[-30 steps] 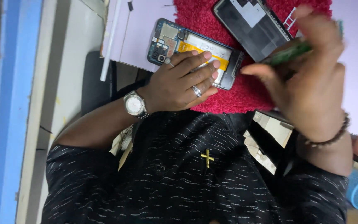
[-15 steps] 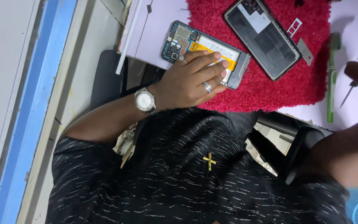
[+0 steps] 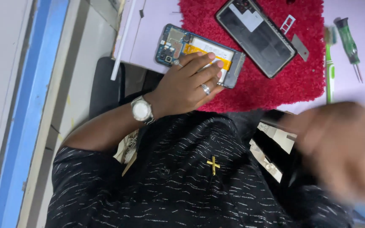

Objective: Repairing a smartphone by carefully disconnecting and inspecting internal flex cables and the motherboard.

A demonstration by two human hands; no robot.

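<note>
Pinning opened phone (image 3: 199, 55) — left hand (image 3: 186, 84) flat.

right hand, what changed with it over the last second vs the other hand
A second ago the right hand was up over the red fuzzy mat gripping a green-handled tool; now it is drawn back toward the body, blurred, grip unclear. A green-handled screwdriver lies beside the mat. The left hand stays pressed on the opened phone body.
</note>
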